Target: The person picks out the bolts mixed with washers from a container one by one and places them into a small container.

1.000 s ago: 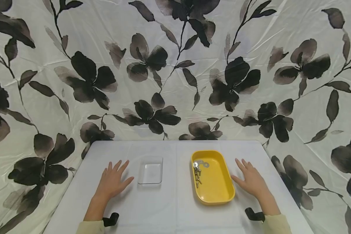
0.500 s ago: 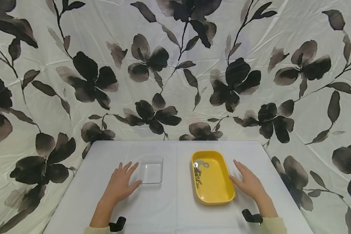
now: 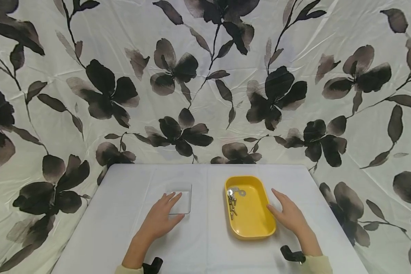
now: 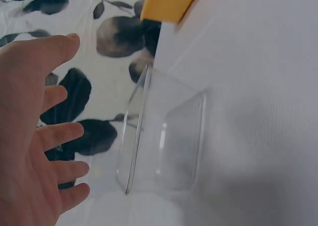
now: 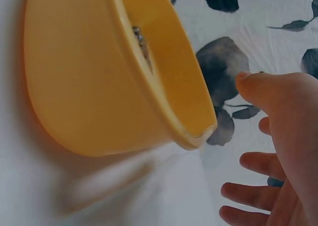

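Presently the left hand stretches over the left part of the clear box on the desk, fingers spread and holding nothing. The right hand, likewise loose, hovers beside the yellow tray. Since earlier, the left has swung rightward; box and tray stayed put.

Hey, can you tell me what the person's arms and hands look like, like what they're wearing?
The left hand and right hand are both ungloved. A pale yellow left sleeve and right sleeve show at the bottom edge. A bent black left wrist device and a matching right wrist device jut out on the thumb sides. I can't make out any markings.
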### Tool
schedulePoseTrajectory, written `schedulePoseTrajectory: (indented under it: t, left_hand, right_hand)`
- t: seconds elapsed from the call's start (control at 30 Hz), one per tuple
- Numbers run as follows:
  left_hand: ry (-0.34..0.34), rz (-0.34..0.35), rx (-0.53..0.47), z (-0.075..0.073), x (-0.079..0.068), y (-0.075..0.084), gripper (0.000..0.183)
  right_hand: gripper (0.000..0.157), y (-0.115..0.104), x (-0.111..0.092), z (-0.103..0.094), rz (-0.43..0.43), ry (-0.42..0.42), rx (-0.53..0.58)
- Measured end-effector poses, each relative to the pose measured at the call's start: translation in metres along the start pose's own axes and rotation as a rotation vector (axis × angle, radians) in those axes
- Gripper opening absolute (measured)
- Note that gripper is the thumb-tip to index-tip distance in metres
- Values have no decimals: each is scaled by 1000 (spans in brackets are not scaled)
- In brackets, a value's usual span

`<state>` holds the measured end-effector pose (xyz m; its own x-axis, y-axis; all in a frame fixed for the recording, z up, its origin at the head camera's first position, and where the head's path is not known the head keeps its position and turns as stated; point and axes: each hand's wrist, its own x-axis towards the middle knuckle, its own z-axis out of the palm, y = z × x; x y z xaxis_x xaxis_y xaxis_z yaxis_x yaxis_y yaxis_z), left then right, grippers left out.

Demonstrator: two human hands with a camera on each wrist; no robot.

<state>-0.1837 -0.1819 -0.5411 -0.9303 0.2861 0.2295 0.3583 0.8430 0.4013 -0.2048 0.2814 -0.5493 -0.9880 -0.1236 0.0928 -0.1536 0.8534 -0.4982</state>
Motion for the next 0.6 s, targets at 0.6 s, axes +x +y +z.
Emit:
schedulePoseTrajectory:
  t: [0.6]
  left_hand:
    - [-105,42,-188,35,31,52,66]
  right_hand:
    - [62,-8,-1,0,27,32,24]
